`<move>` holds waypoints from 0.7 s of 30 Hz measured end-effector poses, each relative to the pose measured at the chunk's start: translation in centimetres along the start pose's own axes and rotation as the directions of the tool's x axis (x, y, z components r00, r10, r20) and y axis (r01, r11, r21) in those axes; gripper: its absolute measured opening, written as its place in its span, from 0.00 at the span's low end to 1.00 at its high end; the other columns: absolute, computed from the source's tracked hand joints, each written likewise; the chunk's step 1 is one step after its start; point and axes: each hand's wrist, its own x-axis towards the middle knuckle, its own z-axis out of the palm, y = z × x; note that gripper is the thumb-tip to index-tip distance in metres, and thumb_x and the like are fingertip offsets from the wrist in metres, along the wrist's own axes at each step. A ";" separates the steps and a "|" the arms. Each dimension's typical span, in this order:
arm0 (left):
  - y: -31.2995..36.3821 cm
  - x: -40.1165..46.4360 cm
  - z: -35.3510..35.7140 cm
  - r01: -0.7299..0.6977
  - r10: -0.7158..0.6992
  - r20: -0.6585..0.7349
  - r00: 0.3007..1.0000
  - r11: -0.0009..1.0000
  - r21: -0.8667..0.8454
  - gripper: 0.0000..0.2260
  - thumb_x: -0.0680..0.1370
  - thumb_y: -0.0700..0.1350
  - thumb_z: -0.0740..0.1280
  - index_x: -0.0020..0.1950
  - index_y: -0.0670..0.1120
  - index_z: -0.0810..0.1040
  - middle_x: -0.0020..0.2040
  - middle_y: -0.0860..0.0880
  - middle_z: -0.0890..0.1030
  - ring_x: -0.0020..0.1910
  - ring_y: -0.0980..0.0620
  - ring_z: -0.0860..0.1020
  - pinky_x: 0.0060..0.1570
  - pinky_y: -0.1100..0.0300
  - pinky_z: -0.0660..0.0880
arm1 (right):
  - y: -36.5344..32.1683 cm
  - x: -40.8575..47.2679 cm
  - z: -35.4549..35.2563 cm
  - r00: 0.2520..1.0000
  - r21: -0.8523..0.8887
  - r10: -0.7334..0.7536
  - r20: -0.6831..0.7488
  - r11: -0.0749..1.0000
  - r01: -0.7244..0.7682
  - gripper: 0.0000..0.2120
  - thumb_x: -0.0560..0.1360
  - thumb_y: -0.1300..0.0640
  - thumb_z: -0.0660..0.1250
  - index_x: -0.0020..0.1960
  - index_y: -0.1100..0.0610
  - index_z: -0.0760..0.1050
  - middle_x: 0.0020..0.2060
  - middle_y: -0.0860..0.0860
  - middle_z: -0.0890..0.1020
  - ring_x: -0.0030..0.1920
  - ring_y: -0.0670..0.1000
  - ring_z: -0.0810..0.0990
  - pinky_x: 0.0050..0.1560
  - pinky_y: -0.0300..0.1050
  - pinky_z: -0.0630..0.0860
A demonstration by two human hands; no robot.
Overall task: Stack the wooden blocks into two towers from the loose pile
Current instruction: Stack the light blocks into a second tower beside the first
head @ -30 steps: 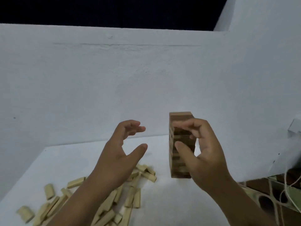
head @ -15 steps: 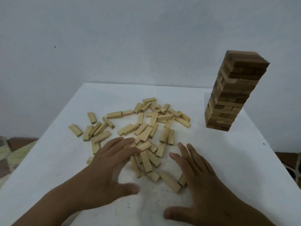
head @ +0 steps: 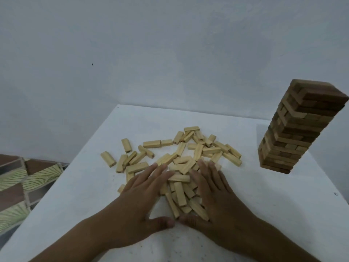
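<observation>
A loose pile of pale wooden blocks (head: pixel 181 154) is spread over the middle of the white table (head: pixel 264 195). A tall tower of darker wooden blocks (head: pixel 294 127) stands at the table's right side, near the far edge. My left hand (head: pixel 139 195) lies flat on the near left part of the pile, fingers straight. My right hand (head: pixel 215 197) lies flat on the near right part, fingers straight. The thumb tips nearly meet in front of the pile, and several blocks sit between the two palms. Only one tower is in view.
A plain grey-white wall (head: pixel 151 53) rises right behind the table. Patterned floor tiles (head: pixel 22 184) show past the table's left edge. Bare table surface lies to the right of my hands and in front of the tower.
The view dropped from the tower to the pile. Both hands left the tower, came down to the table and slid forward onto the near blocks, drawing closer together.
</observation>
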 end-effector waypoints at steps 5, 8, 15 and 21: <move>-1.9 0.5 -0.5 0.018 -0.020 -0.030 0.999 0.999 -0.050 0.37 0.73 0.73 0.55 0.77 0.66 0.42 0.78 0.66 0.39 0.75 0.66 0.32 0.77 0.56 0.45 | -1.0 3.3 0.6 0.998 0.050 -0.054 -0.022 0.997 0.055 0.41 0.72 0.25 0.50 0.76 0.43 0.38 0.73 0.43 0.28 0.71 0.48 0.22 0.75 0.52 0.36; -3.3 0.6 -0.5 0.012 -0.015 -0.083 0.996 0.999 -0.031 0.36 0.71 0.77 0.50 0.76 0.68 0.44 0.78 0.66 0.41 0.76 0.64 0.35 0.77 0.52 0.48 | -1.7 4.8 0.7 0.995 0.097 -0.095 -0.030 0.991 0.097 0.42 0.72 0.26 0.54 0.77 0.43 0.40 0.74 0.43 0.29 0.71 0.48 0.23 0.75 0.51 0.37; -5.3 0.7 0.7 -0.060 0.036 -0.326 0.945 0.996 -0.063 0.23 0.78 0.66 0.58 0.71 0.62 0.67 0.76 0.62 0.62 0.78 0.57 0.53 0.71 0.48 0.64 | 1.7 5.6 -1.4 0.978 0.297 -0.004 -0.207 0.953 0.066 0.40 0.68 0.24 0.53 0.75 0.36 0.45 0.76 0.39 0.36 0.73 0.42 0.28 0.73 0.52 0.44; -4.9 1.3 1.1 -0.081 0.046 -0.409 0.911 0.994 -0.068 0.16 0.78 0.61 0.61 0.65 0.60 0.75 0.72 0.63 0.69 0.77 0.58 0.57 0.70 0.53 0.64 | 6.7 7.1 -1.9 0.896 0.165 0.360 -0.261 0.931 -0.326 0.27 0.79 0.38 0.54 0.76 0.41 0.53 0.78 0.51 0.44 0.77 0.57 0.38 0.75 0.59 0.46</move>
